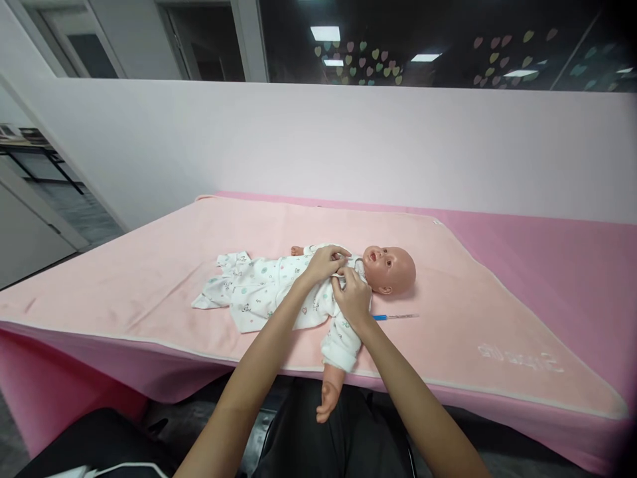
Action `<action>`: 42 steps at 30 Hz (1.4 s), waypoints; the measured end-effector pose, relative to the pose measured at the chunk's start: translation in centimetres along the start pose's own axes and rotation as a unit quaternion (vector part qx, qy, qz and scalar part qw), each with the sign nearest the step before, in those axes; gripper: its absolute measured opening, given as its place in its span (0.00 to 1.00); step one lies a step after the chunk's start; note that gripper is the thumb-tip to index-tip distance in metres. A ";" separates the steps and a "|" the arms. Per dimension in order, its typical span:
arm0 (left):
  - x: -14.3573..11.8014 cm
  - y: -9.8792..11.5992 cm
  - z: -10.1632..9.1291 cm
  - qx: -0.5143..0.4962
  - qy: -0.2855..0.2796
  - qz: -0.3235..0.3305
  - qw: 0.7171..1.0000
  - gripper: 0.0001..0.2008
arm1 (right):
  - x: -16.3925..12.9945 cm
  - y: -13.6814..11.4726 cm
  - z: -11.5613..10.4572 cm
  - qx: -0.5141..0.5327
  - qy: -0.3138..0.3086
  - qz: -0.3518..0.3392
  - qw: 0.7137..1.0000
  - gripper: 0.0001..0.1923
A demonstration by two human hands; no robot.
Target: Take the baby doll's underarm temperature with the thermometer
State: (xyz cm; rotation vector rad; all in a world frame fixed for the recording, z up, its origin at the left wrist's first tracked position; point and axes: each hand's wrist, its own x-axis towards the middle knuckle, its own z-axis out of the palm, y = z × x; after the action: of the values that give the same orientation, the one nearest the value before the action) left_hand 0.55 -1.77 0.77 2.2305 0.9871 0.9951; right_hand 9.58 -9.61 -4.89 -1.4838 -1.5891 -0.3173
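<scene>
Both hands, left hand [324, 263] and right hand [352, 297], pinch the printed sleepsuit [263, 292] on a baby doll [388, 267] at frame centre; white lettering [520, 360] on the pink blanket [149, 265] is unreadable.

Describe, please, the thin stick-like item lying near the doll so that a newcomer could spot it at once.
Start at the pink blanket covering the table, then find the baby doll lying across it. Just on the near side of the doll's head lies a thermometer: a slim, clear rod with a blue tip, the only loose item there.
</scene>
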 end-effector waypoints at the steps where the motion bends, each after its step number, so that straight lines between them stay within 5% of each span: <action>1: 0.0 -0.3 0.1 -0.011 -0.021 -0.011 1.000 0.11 | 0.0 0.0 0.0 0.003 -0.002 0.001 1.000 0.06; 6: -0.6 -0.6 -0.5 -0.032 -0.054 -0.014 0.998 0.13 | 0.2 -0.4 -0.6 0.050 0.013 0.008 0.999 0.07; 11: -1.2 -0.3 -1.1 -0.043 -0.092 -0.017 0.995 0.17 | -1.0 0.1 -3.5 0.113 0.059 0.049 0.991 0.11; 16: -1.6 -0.2 -1.6 -0.037 -0.148 0.016 0.988 0.18 | -4.8 5.3 -8.1 -0.027 0.008 0.102 0.994 0.10; 22: -1.9 0.1 -2.3 -0.025 -0.188 0.035 0.981 0.22 | -8.0 12.4 -12.3 -0.162 -0.147 0.029 0.975 0.17; 35: -1.5 -1.3 -1.0 -0.075 -0.074 -0.020 0.994 0.10 | -8.1 13.8 -13.1 -0.140 -0.151 0.050 0.977 0.12; 42: 0.1 -3.7 -0.8 -0.334 0.047 -0.255 0.906 0.11 | -8.0 13.5 -13.0 -0.148 -0.160 0.040 0.975 0.14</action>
State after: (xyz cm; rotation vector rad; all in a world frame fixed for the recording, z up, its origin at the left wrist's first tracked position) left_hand -1.57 0.67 -1.25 1.2850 1.0016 0.9996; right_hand 26.10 -20.88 -8.72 -1.8993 -1.7839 -0.2875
